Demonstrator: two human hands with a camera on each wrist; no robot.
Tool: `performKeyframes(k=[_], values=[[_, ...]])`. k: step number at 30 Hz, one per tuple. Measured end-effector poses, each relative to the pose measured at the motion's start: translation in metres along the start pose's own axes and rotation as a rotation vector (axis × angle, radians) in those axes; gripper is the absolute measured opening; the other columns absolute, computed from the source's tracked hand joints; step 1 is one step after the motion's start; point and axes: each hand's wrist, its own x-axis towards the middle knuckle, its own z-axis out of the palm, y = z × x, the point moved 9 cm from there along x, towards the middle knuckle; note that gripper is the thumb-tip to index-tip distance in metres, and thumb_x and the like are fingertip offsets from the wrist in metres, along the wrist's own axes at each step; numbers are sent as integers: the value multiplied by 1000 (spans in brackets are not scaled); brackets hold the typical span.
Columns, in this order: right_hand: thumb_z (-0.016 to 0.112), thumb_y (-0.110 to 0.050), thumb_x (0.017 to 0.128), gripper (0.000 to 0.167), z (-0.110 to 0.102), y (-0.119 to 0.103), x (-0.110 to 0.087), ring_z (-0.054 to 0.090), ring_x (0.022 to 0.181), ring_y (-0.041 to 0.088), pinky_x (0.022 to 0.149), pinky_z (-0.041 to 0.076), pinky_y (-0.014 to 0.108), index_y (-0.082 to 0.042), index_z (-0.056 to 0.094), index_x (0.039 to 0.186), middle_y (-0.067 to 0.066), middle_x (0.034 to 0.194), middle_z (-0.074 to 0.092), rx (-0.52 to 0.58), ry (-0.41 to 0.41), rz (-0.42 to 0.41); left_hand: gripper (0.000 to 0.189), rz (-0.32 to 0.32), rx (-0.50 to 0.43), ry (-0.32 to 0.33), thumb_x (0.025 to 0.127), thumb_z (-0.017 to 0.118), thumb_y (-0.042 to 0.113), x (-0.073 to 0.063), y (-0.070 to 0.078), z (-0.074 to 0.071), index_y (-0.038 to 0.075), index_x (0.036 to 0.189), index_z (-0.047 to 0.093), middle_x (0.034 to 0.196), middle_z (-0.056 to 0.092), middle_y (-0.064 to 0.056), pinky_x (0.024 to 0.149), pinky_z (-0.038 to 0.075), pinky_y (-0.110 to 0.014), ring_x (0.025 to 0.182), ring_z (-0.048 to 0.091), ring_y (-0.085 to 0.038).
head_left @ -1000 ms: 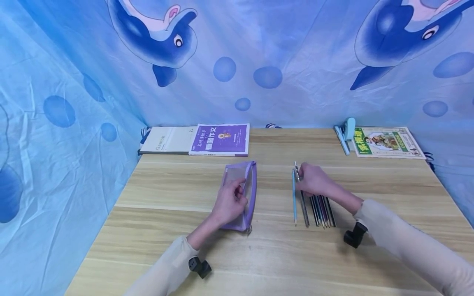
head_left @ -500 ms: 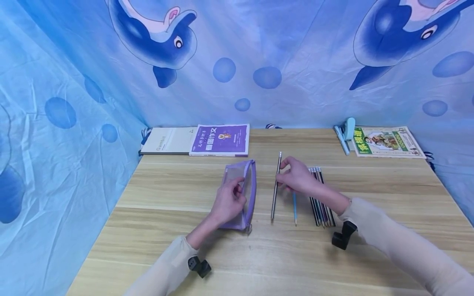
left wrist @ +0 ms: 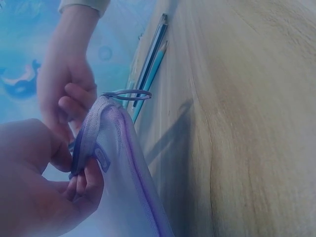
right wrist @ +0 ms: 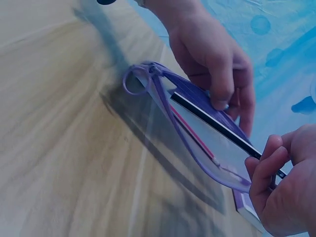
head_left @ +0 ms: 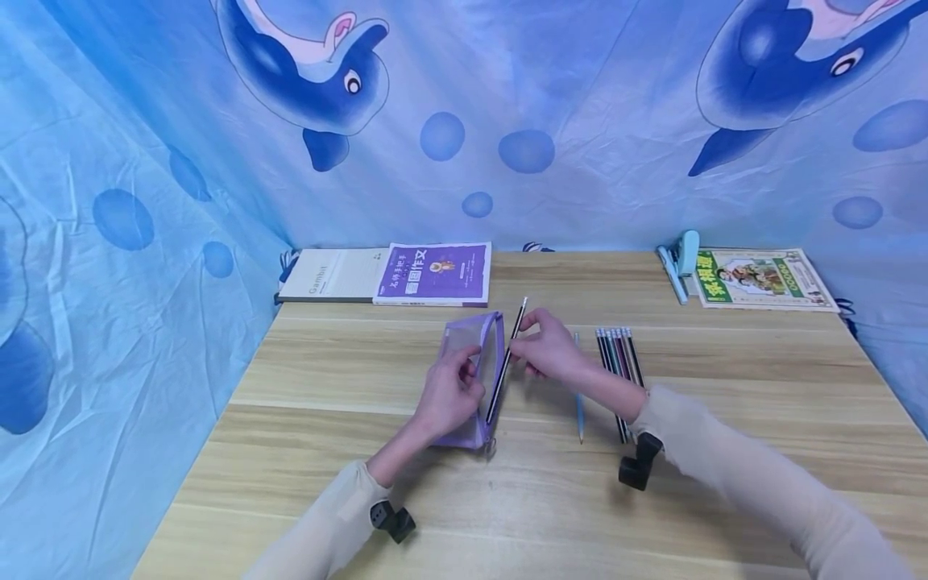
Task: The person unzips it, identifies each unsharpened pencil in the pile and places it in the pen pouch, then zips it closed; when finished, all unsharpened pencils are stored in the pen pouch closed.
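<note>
In the head view a purple mesh zip pencil case [head_left: 461,329] lies on the wooden table with its mouth apart. My left hand [head_left: 444,400] pinches the edge of that mouth between thumb and fingers. A black pencil with a white stripe [head_left: 497,395] is pinched in my right hand [head_left: 554,348], held slanting at the opening. From the right wrist, the pencil's lower end is seen within the mouth, and a red pencil [right wrist: 190,131] shows inside the case. A light blue pencil [head_left: 580,419] lies right of the case, partly behind my right hand.
Several dark pencils [head_left: 618,354] lie side by side, partly under the right forearm. At the back left are a pale notebook [head_left: 326,274] and a purple book [head_left: 435,274]. A light blue stapler [head_left: 687,254], a light blue pen [head_left: 672,274] and a green booklet [head_left: 764,279] lie back right.
My right hand has lifted the black pencil from beside the light blue one and carried it left to the case's mouth, tilting it. My left hand has stayed on the case.
</note>
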Motion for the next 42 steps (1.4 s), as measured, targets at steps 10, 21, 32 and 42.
performKeyframes(k=[10, 21, 32, 42], values=[[63, -2, 88, 32, 23, 6, -1, 53, 45, 15, 37, 38, 23, -2, 43, 113, 19, 85, 71, 20, -47, 3, 51, -11, 3, 9, 71, 62, -12, 1, 2, -1, -13, 122, 60, 87, 61, -12, 66, 57, -27, 74, 62, -20], [65, -1, 89, 31, 34, 5, -1, 52, 43, 17, 35, 38, 23, 4, 47, 114, 14, 72, 68, 21, -58, -19, 51, 16, -18, 20, 70, 61, -13, 0, 5, -1, -13, 122, 60, 87, 61, -13, 66, 58, -28, 73, 63, -22], [61, 1, 88, 31, 35, 8, 1, 57, 46, 15, 37, 41, 22, 6, 47, 115, 19, 84, 71, 34, -85, 1, 51, 35, -27, 31, 70, 60, -12, 0, 6, -2, -14, 122, 59, 87, 61, -13, 68, 57, -28, 75, 62, -22], [61, -8, 94, 28, -18, 13, -6, 63, 54, 20, 42, 46, 25, 4, 51, 118, 21, 93, 71, -89, -71, 21, 51, 45, -44, 43, 70, 59, -15, 0, 7, -3, -14, 121, 60, 87, 60, -12, 69, 58, -30, 76, 61, -25]])
